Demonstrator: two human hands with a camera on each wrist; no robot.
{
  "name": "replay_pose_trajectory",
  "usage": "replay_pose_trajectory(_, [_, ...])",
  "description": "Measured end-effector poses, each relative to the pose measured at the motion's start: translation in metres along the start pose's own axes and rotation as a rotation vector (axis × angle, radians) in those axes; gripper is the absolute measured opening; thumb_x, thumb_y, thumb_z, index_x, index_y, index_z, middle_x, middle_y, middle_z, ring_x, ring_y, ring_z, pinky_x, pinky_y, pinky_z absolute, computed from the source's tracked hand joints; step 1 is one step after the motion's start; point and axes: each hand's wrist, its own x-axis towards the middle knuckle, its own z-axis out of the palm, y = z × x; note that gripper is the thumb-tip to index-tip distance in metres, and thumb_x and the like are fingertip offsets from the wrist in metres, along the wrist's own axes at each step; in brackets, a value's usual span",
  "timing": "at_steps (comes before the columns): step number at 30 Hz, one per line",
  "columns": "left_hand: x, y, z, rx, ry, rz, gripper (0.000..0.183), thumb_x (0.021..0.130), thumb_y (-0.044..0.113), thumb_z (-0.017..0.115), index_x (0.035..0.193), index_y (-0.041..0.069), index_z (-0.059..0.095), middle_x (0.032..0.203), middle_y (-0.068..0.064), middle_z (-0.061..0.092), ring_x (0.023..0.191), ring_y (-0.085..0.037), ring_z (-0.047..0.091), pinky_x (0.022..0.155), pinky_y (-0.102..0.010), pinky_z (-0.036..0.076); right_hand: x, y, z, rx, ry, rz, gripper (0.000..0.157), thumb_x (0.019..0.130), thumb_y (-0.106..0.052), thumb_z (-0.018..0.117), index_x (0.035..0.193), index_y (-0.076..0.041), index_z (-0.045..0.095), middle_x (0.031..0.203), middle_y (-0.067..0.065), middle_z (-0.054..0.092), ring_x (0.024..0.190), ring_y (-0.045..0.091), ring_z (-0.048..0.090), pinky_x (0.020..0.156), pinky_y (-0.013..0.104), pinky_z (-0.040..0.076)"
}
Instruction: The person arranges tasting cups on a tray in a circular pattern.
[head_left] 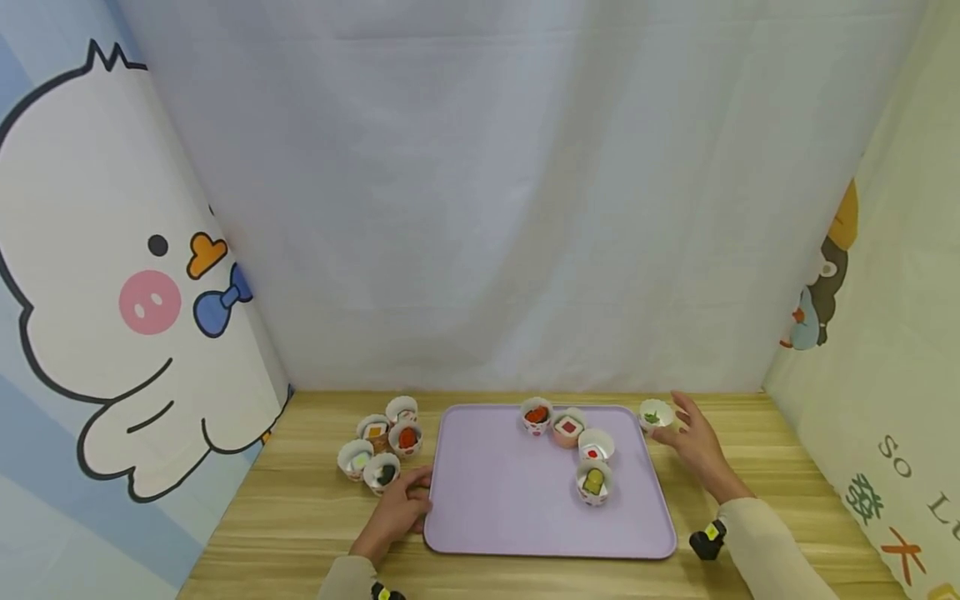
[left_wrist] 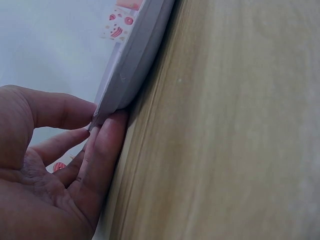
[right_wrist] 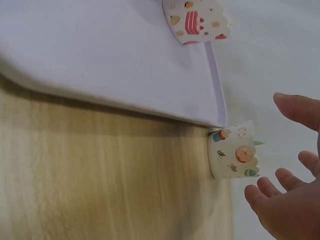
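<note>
A lilac tray [head_left: 502, 492] lies on the wooden table. At its left edge, my left hand [head_left: 401, 504] pinches the rim; in the left wrist view, the thumb [left_wrist: 65, 110] meets the rim from one side and the fingers from the other. To the right of the tray's far corner stands a printed paper baking cup [right_wrist: 234, 152] with something green inside. My right hand [head_left: 701, 450] is beside this cup with thumb and fingers spread, and in the right wrist view a gap separates them from it.
Several paper cups with small sushi-like pieces stand on the tray's right half, including one with a green-yellow piece [head_left: 594, 482]. Another cluster of filled cups [head_left: 382, 472] stands left of the tray, close to my left hand. A pale curtain [head_left: 510, 208] hangs behind the table.
</note>
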Motion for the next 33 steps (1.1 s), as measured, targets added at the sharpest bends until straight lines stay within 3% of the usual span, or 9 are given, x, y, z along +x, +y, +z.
replay_pose_trajectory(11, [0.0,-0.001,0.0,-0.006,-0.014,-0.001,0.063,0.078,-0.007,0.059,0.14,-0.003,0.048,0.121,-0.021,0.055,0.083,-0.015,0.058,0.052,-0.033,0.055,0.018,0.022,0.004,0.086,-0.013,0.048,0.093,0.088,-0.008,0.069,0.157,-0.003,0.008,0.16,0.029,0.013,0.144,0.049,0.025,0.114,0.057,0.032])
replay_pose_trajectory(20, [-0.001,0.0,-0.001,-0.003,-0.01,0.003,0.063,0.078,-0.007,0.059,0.14,-0.003,0.048,0.12,-0.02,0.054,0.084,-0.015,0.058,0.052,-0.033,0.055,0.022,0.029,0.006,0.077,0.009,0.07,0.093,0.087,-0.01,0.071,0.154,0.004,0.008,0.155,0.033,0.021,0.142,0.049,0.027,0.117,0.056,0.028])
replay_pose_trajectory(33, [0.0,-0.003,-0.001,-0.005,-0.01,0.03,0.063,0.077,-0.008,0.059,0.139,-0.006,0.048,0.119,-0.023,0.054,0.082,-0.014,0.059,0.051,-0.034,0.055,0.027,0.036,0.017,-0.025,0.1,0.062,0.075,0.086,-0.015,0.072,0.145,0.006,0.03,0.142,0.033,0.039,0.129,0.047,0.043,0.107,0.053,0.038])
